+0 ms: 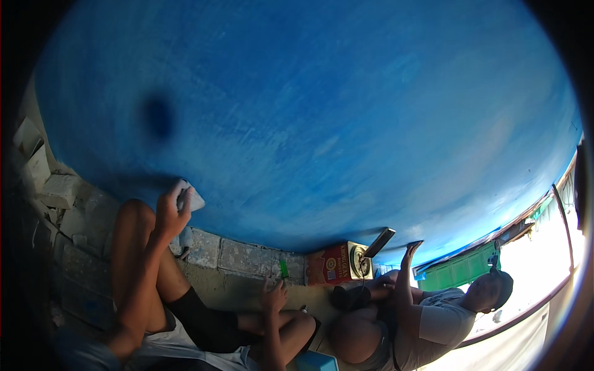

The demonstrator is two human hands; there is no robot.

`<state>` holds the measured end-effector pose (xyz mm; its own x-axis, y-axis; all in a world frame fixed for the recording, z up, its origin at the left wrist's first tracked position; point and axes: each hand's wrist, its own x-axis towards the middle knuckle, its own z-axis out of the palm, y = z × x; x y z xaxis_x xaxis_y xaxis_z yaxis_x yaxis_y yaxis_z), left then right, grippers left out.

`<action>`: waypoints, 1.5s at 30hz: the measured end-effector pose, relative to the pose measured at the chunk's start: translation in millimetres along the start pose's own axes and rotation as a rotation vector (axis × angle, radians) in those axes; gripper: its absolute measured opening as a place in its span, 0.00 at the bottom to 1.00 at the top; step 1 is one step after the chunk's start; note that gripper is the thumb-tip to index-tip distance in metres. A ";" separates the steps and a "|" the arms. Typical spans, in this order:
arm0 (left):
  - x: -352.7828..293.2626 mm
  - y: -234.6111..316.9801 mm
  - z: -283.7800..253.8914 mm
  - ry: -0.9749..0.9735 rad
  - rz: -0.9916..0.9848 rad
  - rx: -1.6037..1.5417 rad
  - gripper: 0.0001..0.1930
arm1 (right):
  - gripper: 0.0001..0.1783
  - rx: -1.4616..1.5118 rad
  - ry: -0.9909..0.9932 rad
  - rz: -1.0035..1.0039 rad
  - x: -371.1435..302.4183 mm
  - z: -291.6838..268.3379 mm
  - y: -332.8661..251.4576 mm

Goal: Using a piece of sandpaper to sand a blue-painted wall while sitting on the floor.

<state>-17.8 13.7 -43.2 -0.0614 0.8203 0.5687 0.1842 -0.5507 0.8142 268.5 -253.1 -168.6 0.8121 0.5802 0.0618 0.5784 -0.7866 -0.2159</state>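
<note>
A large blue painted surface (pixel 309 111) fills most of the view. My left hand (pixel 170 213) is raised against its lower edge, shut on a white folded pad (pixel 190 196) that is pressed to the blue paint. My left knee (pixel 133 213) is bent up just beside that hand. My right hand (pixel 273 297) rests with fingers apart on my right leg, low in the middle, and holds nothing. A small green object (pixel 284 269) stands on the ground just above it.
Grey concrete blocks (pixel 238 256) line the base of the blue surface, with loose rubble (pixel 59 188) at left. A red box with a round tin (pixel 339 264) lies at the middle right. Another person (pixel 433 321) sits at right with one hand raised to the surface.
</note>
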 end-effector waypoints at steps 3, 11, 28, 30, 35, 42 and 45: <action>-10.5 5.2 12.5 -0.153 0.055 0.043 0.06 | 0.45 0.033 -0.062 0.045 -3.1 7.9 4.2; 27.2 15.4 -8.5 -0.106 0.116 0.057 0.08 | 0.22 0.338 0.281 -0.178 8.9 11.6 4.7; 10.3 4.6 13.9 0.110 0.044 0.021 0.15 | 0.20 0.496 -0.155 -0.233 12.6 60.3 21.2; 2.8 7.4 18.9 0.097 0.113 0.026 0.13 | 0.20 0.501 -0.186 -0.236 14.2 54.3 15.6; -18.2 5.3 29.8 -0.056 0.064 0.038 0.10 | 0.20 0.447 -0.226 -0.225 13.4 35.2 6.3; -3.0 6.7 19.4 0.022 0.027 0.045 0.10 | 0.21 0.525 -0.212 -0.261 12.3 38.3 8.7; -4.6 9.0 17.4 0.016 0.062 0.088 0.10 | 0.21 0.511 -0.220 -0.273 15.1 38.0 9.4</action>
<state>1.2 7.6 -40.5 -0.0626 0.7819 0.6203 0.2740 -0.5841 0.7640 283.3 -243.7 -206.7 0.5736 0.8191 -0.0102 0.6091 -0.4348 -0.6633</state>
